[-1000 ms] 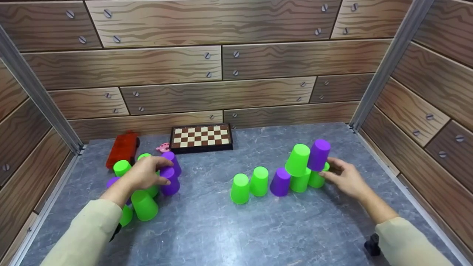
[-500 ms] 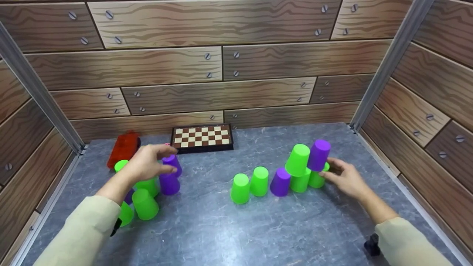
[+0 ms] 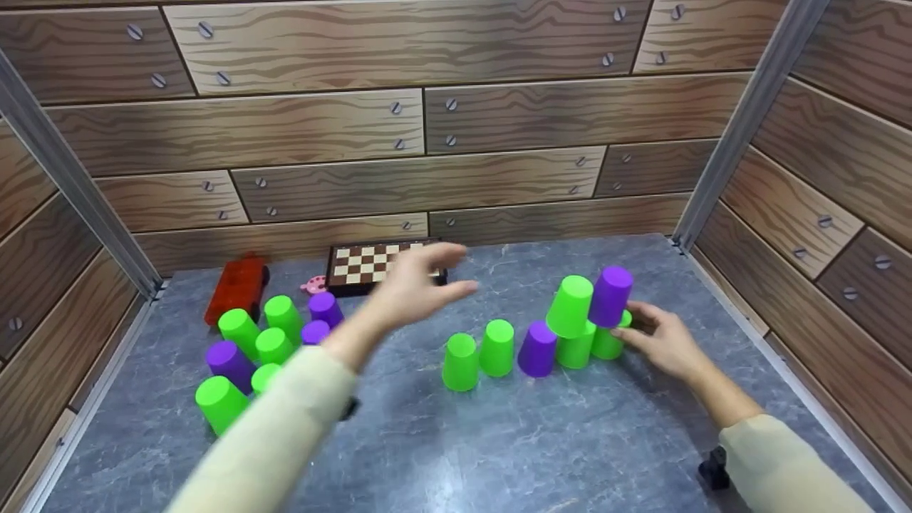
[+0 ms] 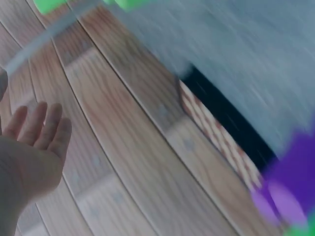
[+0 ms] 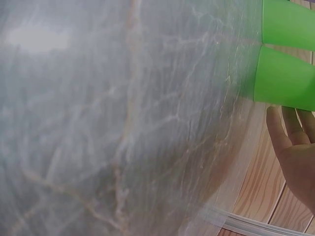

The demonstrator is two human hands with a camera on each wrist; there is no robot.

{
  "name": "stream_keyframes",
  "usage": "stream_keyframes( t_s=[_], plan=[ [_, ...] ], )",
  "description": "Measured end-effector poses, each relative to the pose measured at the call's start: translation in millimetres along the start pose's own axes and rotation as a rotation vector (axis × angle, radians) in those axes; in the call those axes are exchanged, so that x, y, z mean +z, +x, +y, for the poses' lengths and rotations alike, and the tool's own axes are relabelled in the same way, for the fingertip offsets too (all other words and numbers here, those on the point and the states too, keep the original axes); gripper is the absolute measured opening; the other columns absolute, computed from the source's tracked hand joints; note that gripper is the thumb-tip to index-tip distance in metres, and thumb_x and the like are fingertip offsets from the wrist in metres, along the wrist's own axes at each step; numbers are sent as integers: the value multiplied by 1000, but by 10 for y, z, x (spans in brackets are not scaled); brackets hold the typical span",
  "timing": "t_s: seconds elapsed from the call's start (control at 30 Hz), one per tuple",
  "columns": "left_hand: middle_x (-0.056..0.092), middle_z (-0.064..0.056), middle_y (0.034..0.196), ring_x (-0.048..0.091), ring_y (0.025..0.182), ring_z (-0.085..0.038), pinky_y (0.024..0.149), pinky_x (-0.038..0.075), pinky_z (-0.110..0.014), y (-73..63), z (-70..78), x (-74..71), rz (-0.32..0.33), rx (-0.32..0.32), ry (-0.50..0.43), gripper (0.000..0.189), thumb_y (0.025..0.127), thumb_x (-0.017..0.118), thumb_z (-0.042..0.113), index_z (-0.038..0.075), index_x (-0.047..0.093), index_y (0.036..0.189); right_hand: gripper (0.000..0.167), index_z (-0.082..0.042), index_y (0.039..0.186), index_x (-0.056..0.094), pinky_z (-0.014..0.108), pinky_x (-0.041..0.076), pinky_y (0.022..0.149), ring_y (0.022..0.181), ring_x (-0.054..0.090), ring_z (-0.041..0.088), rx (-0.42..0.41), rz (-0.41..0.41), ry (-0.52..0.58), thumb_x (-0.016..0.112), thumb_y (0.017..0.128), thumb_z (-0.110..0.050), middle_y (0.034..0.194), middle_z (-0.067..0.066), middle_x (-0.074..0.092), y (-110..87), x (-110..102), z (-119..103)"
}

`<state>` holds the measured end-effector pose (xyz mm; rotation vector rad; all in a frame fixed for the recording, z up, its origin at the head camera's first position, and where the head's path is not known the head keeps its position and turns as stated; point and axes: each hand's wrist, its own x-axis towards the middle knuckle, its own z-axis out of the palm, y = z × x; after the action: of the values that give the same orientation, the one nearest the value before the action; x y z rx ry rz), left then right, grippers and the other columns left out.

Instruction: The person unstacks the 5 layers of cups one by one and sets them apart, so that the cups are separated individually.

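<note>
In the head view my left hand (image 3: 413, 288) is in the air in front of the chessboard, its fingers and thumb spread with nothing between them. The left wrist view also shows that left hand (image 4: 34, 157) empty. Fingertips of my right hand (image 3: 666, 342) touch the side of the rightmost green cup (image 3: 607, 345), as the right wrist view confirms. That cup ends an upside-down row with another green cup (image 3: 574, 347), a purple cup (image 3: 538, 350) and two green cups (image 3: 496, 349) at left. A green cup (image 3: 570, 308) and a purple cup (image 3: 610, 296) stand on top.
At left stand several loose upside-down cups, green (image 3: 221, 402) and purple (image 3: 229, 365). Behind them lie a red toy car (image 3: 236, 288), a small pink piece (image 3: 314, 285) and a chessboard (image 3: 356, 267). Wood-patterned walls (image 3: 513, 174) enclose the grey tabletop (image 3: 491, 442).
My left hand has left the loose cups at left, rising and moving right toward the row, carrying nothing. The right hand has stayed at the rightmost green cup.
</note>
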<state>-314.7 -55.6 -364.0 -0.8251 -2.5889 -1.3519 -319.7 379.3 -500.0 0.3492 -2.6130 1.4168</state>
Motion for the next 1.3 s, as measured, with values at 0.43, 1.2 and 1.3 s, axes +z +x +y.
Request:
stream_keyframes(
  t_s=[0.43, 1.2, 1.3],
  plan=[
    [64, -3, 147, 60, 134, -23, 110, 50, -34, 532, 288, 1311, 37, -49, -84, 65, 91, 86, 34, 14, 62, 148, 54, 9, 143, 57, 20, 57, 88, 118, 67, 42, -5, -16, 24, 78, 96, -5, 133, 30, 66, -1, 1, -7],
    [73, 1, 130, 67, 113, -12, 93, 55, -23, 415, 239, 1065, -1, -24, -110, 60, 91, 87, 27, 16, 64, 146, 55, 10, 144, 56, 16, 53, 93, 121, 65, 40, 11, -23, 1, 78, 97, -8, 134, 30, 66, -36, -16, -10],
    [72, 1, 131, 66, 114, -14, 96, 56, -26, 329, 184, 837, 7, -30, -117, 62, 90, 88, 26, 16, 63, 147, 55, 9, 145, 56, 14, 52, 93, 121, 65, 40, 17, -21, -7, 78, 97, -8, 134, 29, 66, -36, -26, -7]
  ],
)
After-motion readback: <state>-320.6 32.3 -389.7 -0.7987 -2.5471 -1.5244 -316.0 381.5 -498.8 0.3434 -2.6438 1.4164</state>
